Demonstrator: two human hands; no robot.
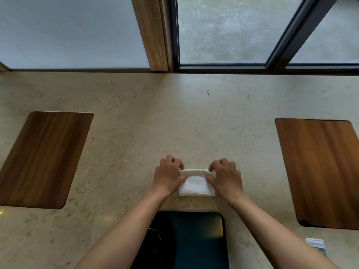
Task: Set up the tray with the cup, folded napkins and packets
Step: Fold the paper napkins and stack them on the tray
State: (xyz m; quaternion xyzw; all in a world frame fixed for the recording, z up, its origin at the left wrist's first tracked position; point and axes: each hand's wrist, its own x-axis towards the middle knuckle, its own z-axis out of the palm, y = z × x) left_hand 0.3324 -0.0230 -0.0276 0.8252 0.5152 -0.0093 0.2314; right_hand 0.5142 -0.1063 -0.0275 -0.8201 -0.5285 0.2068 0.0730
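A white napkin (196, 186) lies on the beige stone counter just beyond a dark tray (202, 235). Its far edge is lifted and curled toward me. My left hand (168, 176) pinches that lifted edge at the napkin's left side. My right hand (226, 177) pinches it at the right side. Both forearms cross over the tray and hide parts of it. A dark round shape (155, 239), partly hidden by my left arm, sits on the tray's left part; I cannot tell what it is. A small white packet (315, 245) lies on the counter at the lower right.
Two wooden inlay panels are set into the counter, one on the left (44, 158) and one on the right (322, 171). A wall, a wooden post and dark-framed windows (223, 32) rise behind the counter's far edge.
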